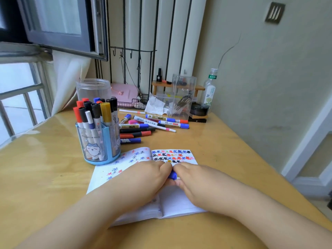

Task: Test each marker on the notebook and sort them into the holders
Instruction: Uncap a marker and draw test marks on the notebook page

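Both hands meet over the notebook (177, 200): left hand (142, 178) & right hand (199, 182) each curled on one blue marker (172, 175), only a short bit visible btwn fingertips. Notebook open, flat on desk (215, 141), pages w/ coloured star marks. Blue holder (100, 141) full of markers just left of it. Loose marker pile (152, 124) behind, near clear jar (93, 88).

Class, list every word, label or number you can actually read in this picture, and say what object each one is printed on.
"Magniware", roughly, the letters being faint: on the clear front of the blue pen holder.
Green label with characters on the neck of the clear bottle: too blurred to read.
Printing on the barrels of the loose markers on the desk: too small to read.
Nothing else is legible.
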A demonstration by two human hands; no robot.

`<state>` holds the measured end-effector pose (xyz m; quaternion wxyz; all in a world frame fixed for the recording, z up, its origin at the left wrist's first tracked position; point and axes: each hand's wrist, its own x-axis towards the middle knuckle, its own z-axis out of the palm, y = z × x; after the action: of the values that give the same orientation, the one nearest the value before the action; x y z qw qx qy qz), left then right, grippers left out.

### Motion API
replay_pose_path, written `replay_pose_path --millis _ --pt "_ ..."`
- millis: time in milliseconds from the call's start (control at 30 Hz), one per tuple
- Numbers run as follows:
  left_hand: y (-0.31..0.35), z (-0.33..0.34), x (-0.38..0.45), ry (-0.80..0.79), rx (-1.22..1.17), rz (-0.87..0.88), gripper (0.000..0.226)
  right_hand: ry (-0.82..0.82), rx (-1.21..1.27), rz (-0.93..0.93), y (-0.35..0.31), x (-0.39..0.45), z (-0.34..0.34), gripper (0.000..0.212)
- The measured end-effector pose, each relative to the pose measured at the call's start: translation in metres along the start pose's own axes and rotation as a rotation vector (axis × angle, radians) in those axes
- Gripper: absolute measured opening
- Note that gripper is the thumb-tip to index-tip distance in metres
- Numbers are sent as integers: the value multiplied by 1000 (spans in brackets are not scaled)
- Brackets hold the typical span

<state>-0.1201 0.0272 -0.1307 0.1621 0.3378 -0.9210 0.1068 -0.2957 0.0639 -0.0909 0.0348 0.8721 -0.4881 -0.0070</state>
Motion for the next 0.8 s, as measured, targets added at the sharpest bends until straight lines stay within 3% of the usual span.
replay_pose_path --millis 100,267,367,533,667,800 --pt "17 -15 -5 -70 -93 -5 17 -19 14 -71 -3 -25 -14 14" --pt "39 -51 -33 16 -165 118 34 2 164 -148 -13 -56 -31 14" --pt "26 -62 -56 103 -57 64 40 17 344 -11 3 -75 -30 28" --pt "9 -65 -81 116 -48 -54 46 -51 391 224 23 -92 -20 41" --pt "17 -55 -67 100 -127 -193 50 -41 816 281 22 -78 -17 41" --pt "18 -48 -37 30 -114 -315 27 209 1160 350 30 -49 -12 32"
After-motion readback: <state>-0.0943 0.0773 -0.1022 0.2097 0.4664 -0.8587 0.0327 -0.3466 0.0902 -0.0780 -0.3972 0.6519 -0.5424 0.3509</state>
